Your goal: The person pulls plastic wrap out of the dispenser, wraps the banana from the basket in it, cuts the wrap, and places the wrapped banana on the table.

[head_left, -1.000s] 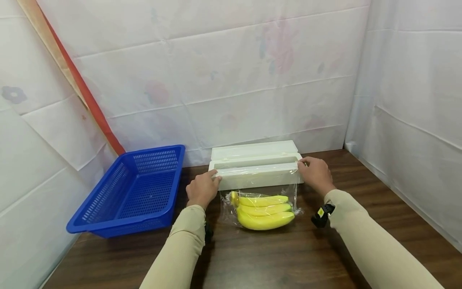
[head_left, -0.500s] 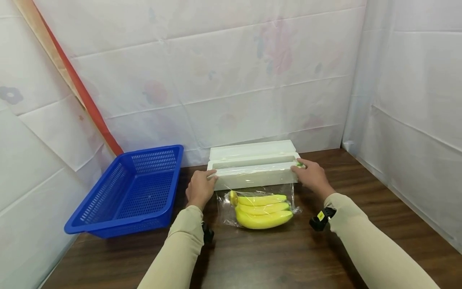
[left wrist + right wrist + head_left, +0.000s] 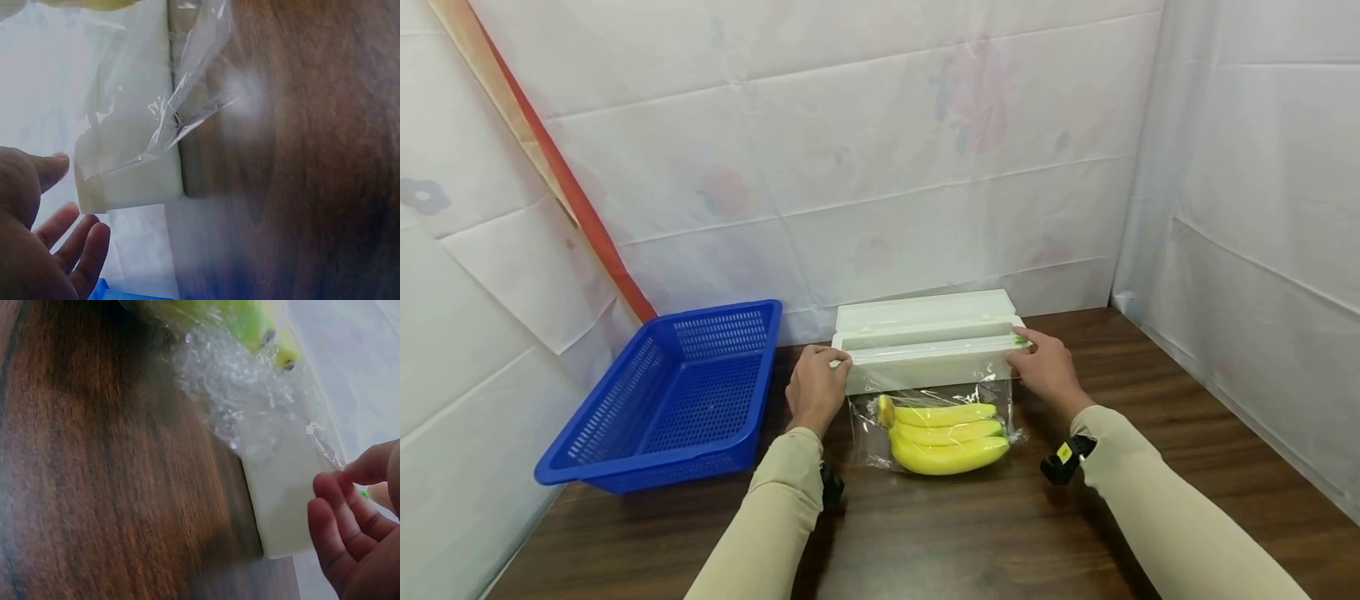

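A long white cling film box [image 3: 928,371] stands with its lid raised behind. Clear cling film [image 3: 231,394] runs from its front edge over several bananas [image 3: 947,437], which lie on the table. My left hand [image 3: 817,385] is at the box's left front corner. In the left wrist view its thumb and fingers are apart beside the box end; the index finger's contact is unclear. At the right end my right hand [image 3: 1047,368] pinches the front edge with thumb and index finger at a small green piece [image 3: 1021,339], apparently a cutter slide. The film reaches the thumb tip.
A blue perforated basket [image 3: 700,408] stands on the left of the dark wood table [image 3: 925,533]. White patterned sheeting [image 3: 850,167] hangs behind and on both sides. An orange strip [image 3: 572,192] leans diagonally at the left back.
My right hand has shifted left along the box edge, and the green piece has come into view. The left fingers have drawn in slightly at the left corner. The bananas stay put.
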`<state>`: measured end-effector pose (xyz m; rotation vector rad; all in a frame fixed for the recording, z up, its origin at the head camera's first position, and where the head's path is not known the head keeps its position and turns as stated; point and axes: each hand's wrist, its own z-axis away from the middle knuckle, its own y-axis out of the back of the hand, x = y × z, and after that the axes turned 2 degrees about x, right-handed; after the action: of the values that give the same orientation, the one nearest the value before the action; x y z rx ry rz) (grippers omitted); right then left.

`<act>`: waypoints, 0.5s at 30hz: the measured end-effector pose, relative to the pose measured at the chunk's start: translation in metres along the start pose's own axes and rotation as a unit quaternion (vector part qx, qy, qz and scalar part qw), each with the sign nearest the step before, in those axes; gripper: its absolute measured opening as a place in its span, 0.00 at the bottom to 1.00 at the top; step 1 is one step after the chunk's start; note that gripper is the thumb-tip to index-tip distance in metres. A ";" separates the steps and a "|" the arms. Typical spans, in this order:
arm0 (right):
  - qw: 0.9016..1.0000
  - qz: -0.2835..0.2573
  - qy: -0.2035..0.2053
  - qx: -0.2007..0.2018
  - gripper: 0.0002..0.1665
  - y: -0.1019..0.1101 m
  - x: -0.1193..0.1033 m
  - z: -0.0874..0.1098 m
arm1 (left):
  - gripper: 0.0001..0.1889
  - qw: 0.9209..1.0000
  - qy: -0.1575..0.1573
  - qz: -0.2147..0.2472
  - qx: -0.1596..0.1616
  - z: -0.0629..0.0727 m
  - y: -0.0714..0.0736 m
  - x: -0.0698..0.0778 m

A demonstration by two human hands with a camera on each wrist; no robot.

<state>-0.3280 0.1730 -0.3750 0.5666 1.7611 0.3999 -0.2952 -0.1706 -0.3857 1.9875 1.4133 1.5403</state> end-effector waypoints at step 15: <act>0.998 -0.057 0.020 0.009 0.13 -0.005 -0.006 0.014 | 0.09 0.995 0.032 0.084 -0.048 0.011 0.024 0.018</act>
<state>-0.3138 0.1647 -0.3766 0.4716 1.8272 0.3179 -0.2733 -0.1642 -0.3625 2.0614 1.1966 1.7220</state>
